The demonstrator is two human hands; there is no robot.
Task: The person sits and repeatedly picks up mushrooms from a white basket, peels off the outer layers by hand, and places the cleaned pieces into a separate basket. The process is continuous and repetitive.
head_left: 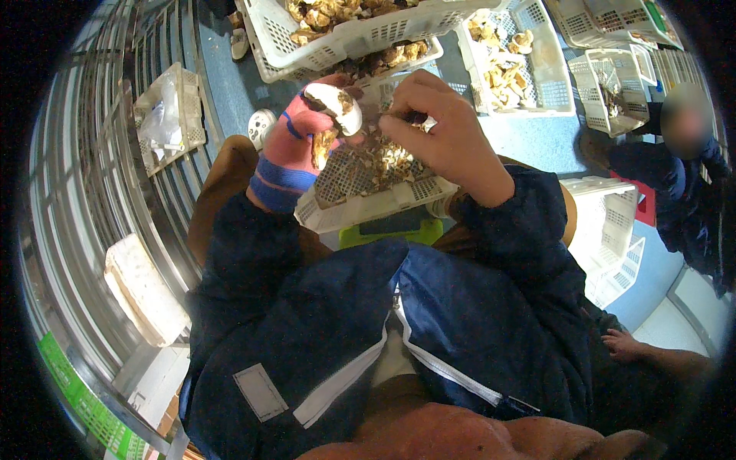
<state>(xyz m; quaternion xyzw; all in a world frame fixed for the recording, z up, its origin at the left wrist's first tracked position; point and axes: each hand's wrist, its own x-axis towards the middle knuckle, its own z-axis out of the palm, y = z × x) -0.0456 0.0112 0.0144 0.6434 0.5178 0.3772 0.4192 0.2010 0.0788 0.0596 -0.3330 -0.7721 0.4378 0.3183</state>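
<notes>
My left hand (293,138), in a pink and blue knit glove, is closed around a mushroom (341,109) with a pale, dirt-marked surface. A brownish piece (322,149) shows just below it, by the glove. Bare and to the right of the mushroom, my right hand (441,126) has its fingers pinched together; what they hold, if anything, is hidden. Both hands are above a white perforated crate (368,218) between my knees. Brown and pale scraps (391,165) lie in that crate.
Ahead stands a white crate (368,29) heaped with mushrooms; another crate (548,54) holds pale pieces. Metal racking (84,153) runs along the left, with a foam block (142,287) beside me. At right are stacked crates (613,218) and another person (686,180).
</notes>
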